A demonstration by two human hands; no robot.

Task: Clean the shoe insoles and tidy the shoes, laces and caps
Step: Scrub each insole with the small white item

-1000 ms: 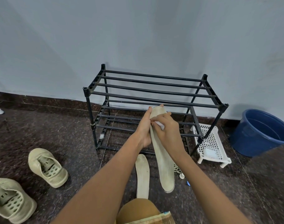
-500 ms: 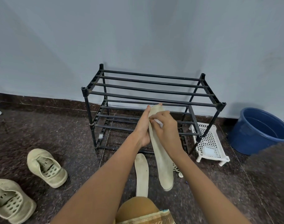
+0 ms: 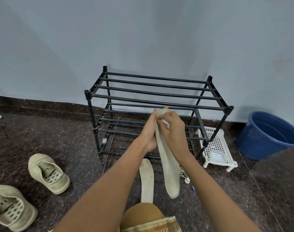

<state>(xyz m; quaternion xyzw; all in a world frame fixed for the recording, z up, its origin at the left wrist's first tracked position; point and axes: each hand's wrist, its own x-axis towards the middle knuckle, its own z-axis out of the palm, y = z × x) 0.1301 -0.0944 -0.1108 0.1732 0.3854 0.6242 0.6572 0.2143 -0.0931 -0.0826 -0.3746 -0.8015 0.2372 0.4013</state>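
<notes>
My left hand (image 3: 149, 131) holds a long beige insole (image 3: 169, 168) upright by its upper end, in front of the black shoe rack (image 3: 156, 96). My right hand (image 3: 173, 131) pinches a small white wipe (image 3: 165, 122) against the insole's top part. A second insole (image 3: 147, 180) lies flat on the floor below. Two beige shoes without laces sit on the floor at the left, one nearer the rack (image 3: 48, 173) and one at the frame's edge (image 3: 10, 208). White laces (image 3: 183, 174) lie partly hidden behind the held insole.
A white perforated plastic stand (image 3: 216, 146) with a white packet on it sits right of the rack. A blue bucket (image 3: 268, 134) stands at the far right by the wall. My knee (image 3: 142, 215) is at the bottom. The floor is dark speckled stone.
My hands and the insole have stayed almost in place. The right hand with the wipe has shifted slightly on the insole's upper end.
</notes>
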